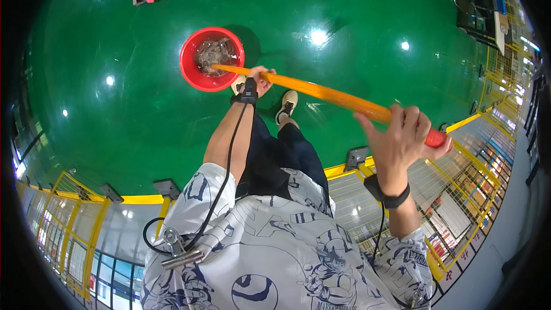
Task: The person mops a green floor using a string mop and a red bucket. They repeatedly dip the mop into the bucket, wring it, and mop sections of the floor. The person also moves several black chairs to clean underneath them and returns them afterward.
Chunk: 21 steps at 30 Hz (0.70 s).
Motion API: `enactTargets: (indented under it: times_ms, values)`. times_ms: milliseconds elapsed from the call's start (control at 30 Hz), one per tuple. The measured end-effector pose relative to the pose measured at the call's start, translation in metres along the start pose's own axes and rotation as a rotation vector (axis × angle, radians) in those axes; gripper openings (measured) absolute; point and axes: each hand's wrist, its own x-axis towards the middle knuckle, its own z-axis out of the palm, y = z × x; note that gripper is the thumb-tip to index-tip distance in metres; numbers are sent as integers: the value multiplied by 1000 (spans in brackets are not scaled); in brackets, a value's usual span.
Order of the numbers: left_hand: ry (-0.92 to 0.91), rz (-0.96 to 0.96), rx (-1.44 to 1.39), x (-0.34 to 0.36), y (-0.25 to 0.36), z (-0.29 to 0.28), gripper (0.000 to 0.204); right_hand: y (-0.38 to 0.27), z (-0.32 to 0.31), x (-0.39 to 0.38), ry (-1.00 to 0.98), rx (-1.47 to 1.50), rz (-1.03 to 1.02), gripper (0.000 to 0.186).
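While its lower end sits inside the red bucket (pixel 184 63), the orange pole (pixel 327 93) slants across the front of the body, rising to the right toward its red tip (pixel 438 138). In the bucket, around the pole's end, lies a greyish, glistening mass (pixel 213 55); its exact makeup is hard to tell. The left hand (pixel 262 82) is curled around the lower part of the pole, just beside the bucket's rim. Well up the pole, the right hand (pixel 404 135) grasps it near the red tip, thumb pointing down the shaft. Dark bands circle both wrists. The bucket stands on the glossy green floor (pixel 143 132), near the person's pale shoes (pixel 287 104). Farther out, behind the person, runs yellow mesh fencing (pixel 72 219).
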Motion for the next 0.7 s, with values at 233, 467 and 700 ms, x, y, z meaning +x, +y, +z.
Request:
enactTargets:
  times_ms: [233,467,700]
  values:
    - [-587,315,-264,101,25,-121,34,57,3,-46,103,-212,-167,28]
    - [264,46,-400,19,-24,60,44,207,106,-56,466,-140,18,36]
    - [320,103,-183,-39,-51,154,57,281,176,-86,534,51,242,29]
